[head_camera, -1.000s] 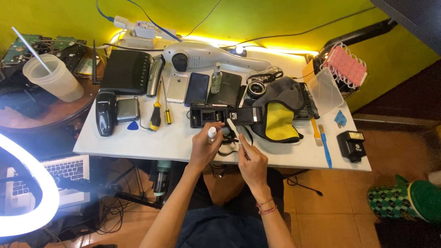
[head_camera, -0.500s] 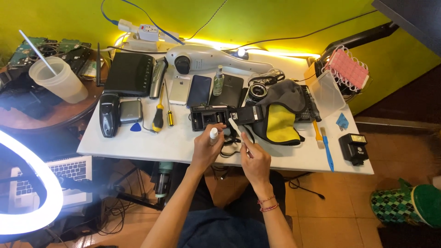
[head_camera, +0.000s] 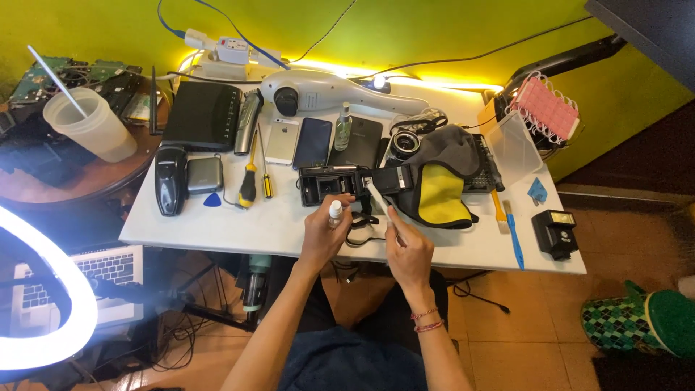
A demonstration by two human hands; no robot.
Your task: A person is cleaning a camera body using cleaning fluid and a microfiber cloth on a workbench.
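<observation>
My left hand [head_camera: 322, 235] grips a small clear bottle with a white cap [head_camera: 334, 212] at the table's front edge. My right hand [head_camera: 407, 250] pinches a thin white stick [head_camera: 378, 199] whose tip points at a black compact camera [head_camera: 329, 185] lying just beyond both hands. A grey and yellow cloth [head_camera: 438, 185] lies to the right of the camera, touching it.
On the white table [head_camera: 217, 224] lie two phones [head_camera: 297, 141], screwdrivers [head_camera: 250, 177], a black router [head_camera: 203, 116], a blue tool [head_camera: 512, 235] and a black flash unit [head_camera: 554, 232]. A ring light [head_camera: 43, 297] and a laptop [head_camera: 108, 282] stand at the lower left, a plastic cup [head_camera: 90, 127] on the round side table.
Both hands have stayed in place in front of the camera. The view has shifted slightly; the white stick keeps pointing at the camera.
</observation>
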